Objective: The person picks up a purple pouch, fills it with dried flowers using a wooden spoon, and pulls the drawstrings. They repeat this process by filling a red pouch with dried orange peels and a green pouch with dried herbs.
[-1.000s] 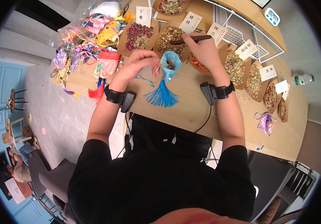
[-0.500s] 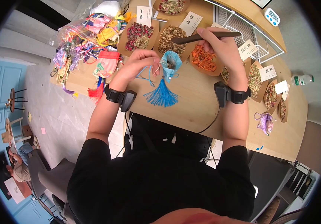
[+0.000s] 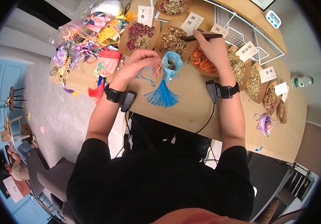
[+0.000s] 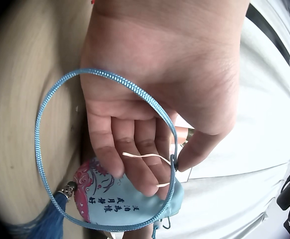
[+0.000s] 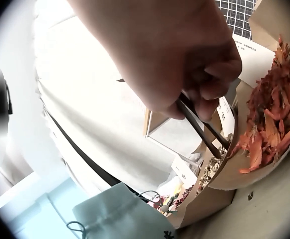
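Two bare hands: the left hand (image 3: 141,64) holds a blue pouch (image 3: 171,73), the right hand (image 3: 215,51) grips dark tweezers (image 3: 210,36).
The pouch sits just right of the left hand's curled fingers, mouth open, its blue tassel (image 3: 163,96) below on the surface (image 3: 194,102). Left of the right hand, the tweezer tips reach the chopped brown herbs (image 3: 171,44); orange petals (image 3: 201,61) lie just beside it. Farther out, left of the left hand, lies a coral pouch (image 3: 107,65).

The right wrist view crops the blue pouch (image 5: 117,216) at bottom and the orange petals (image 5: 277,117) at right; the blue tassel (image 4: 48,220) runs off the left wrist view's lower left.
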`<state>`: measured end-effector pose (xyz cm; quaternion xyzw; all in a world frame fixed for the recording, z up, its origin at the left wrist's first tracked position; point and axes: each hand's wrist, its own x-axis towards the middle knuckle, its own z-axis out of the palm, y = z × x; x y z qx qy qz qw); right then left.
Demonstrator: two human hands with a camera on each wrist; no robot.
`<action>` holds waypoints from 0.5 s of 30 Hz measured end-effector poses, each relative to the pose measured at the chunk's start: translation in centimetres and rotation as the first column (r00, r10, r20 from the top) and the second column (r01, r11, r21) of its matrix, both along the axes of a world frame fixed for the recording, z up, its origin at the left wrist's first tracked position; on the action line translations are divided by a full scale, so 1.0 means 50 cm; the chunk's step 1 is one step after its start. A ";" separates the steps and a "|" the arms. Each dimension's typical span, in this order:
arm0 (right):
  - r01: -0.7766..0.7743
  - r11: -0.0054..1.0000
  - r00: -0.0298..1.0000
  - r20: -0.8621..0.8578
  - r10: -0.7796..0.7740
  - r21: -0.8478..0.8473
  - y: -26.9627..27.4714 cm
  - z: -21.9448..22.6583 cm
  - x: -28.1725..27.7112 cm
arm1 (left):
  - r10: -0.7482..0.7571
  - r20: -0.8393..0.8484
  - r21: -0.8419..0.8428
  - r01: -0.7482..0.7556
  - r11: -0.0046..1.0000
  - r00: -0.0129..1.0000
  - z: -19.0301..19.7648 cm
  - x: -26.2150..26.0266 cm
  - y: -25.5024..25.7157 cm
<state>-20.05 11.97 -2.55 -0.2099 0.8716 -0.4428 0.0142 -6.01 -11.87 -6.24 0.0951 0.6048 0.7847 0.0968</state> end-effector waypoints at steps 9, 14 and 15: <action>-0.071 0.994 0.977 0.196 0.087 -0.087 -0.022 -0.049 0.002 | -0.004 0.006 -0.011 0.004 1.000 1.000 0.000 -0.001 0.000; -0.106 0.985 0.981 0.149 0.126 -0.134 -0.022 -0.050 0.005 | -0.012 -0.007 -0.014 0.012 1.000 1.000 -0.003 -0.004 -0.001; -0.101 0.982 0.980 0.153 0.126 -0.160 -0.020 -0.050 0.002 | -0.011 -0.006 -0.011 0.011 1.000 1.000 -0.004 -0.004 -0.001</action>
